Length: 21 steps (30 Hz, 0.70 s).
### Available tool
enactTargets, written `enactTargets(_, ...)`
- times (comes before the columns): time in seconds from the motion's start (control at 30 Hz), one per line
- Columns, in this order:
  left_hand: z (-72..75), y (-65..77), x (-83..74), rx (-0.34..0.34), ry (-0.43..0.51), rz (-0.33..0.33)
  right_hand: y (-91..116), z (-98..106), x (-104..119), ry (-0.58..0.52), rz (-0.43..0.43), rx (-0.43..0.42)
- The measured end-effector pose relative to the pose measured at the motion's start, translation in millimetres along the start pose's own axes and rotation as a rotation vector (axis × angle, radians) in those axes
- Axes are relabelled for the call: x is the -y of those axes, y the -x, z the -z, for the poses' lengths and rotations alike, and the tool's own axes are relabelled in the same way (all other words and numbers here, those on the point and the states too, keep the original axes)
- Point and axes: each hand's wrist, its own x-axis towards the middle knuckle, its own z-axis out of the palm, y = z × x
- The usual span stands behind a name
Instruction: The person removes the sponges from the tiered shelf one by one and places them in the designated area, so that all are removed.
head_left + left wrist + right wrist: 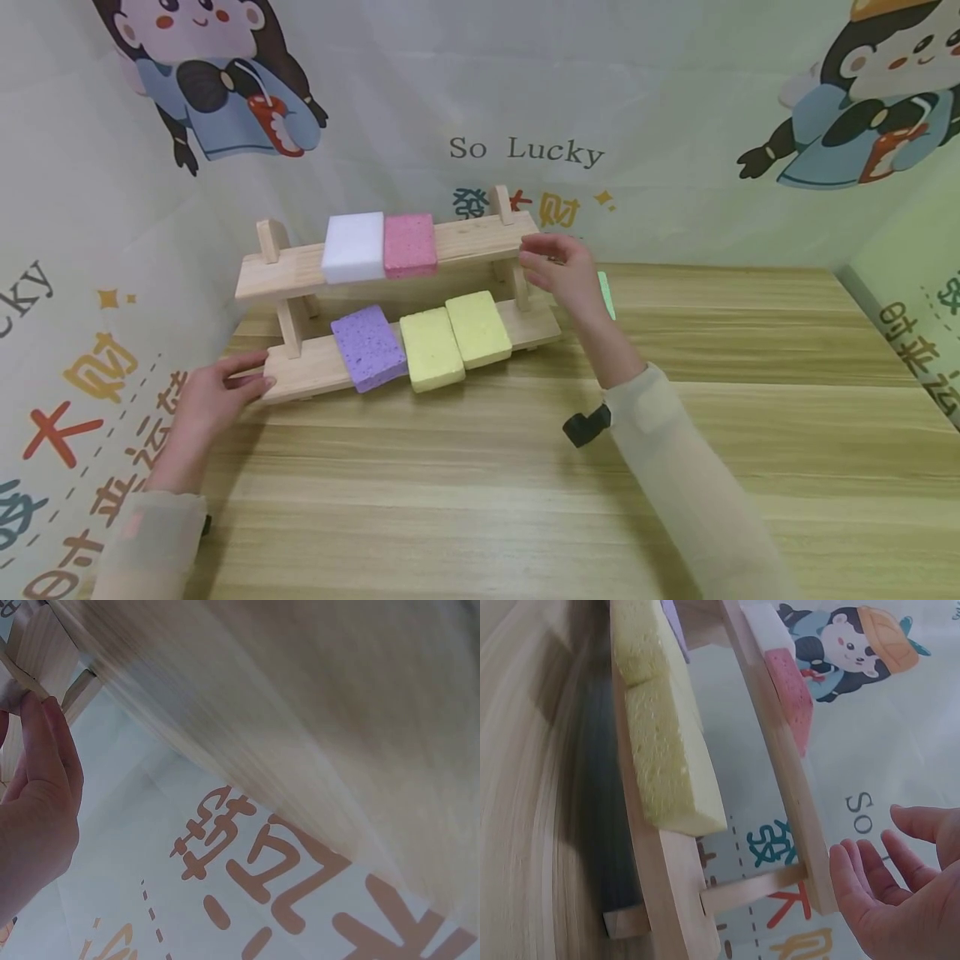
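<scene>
A two-tier wooden shelf (pixel 474 240) stands at an angle on the table. On its upper board sit a white sponge (pixel 354 247) and a pink sponge (pixel 409 245), side by side. The lower board bears a purple sponge (pixel 368 348) and two yellow sponges (pixel 432 349), all tilted over its front edge. My left hand (pixel 217 390) pinches the left end of the lower board between thumb and fingers. Beside the right end of the upper board is my right hand (pixel 561 271), fingers loosely bent, fingertips at the board's end; whether they touch it I cannot tell.
Behind my right hand a green piece (pixel 607 295) shows, mostly hidden. The wood-grain table (pixel 735 417) stretches to the right and front. A printed cloth backdrop (pixel 637 83) hangs close behind the shelf and along its left side.
</scene>
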Motion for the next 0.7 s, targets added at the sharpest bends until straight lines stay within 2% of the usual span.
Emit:
enactTargets(0.27, -0.4, -0.2, 0.1, -0.005, -0.01, -0.01, -5.7, -20.0, -0.2, 0.042, 0.015, 0.037)
enactTargets(0.7, -0.8, -0.5, 1.3, -0.003, -0.025, 0.006, -8.8, -43.4, 0.9, 0.038, -0.015, 0.065)
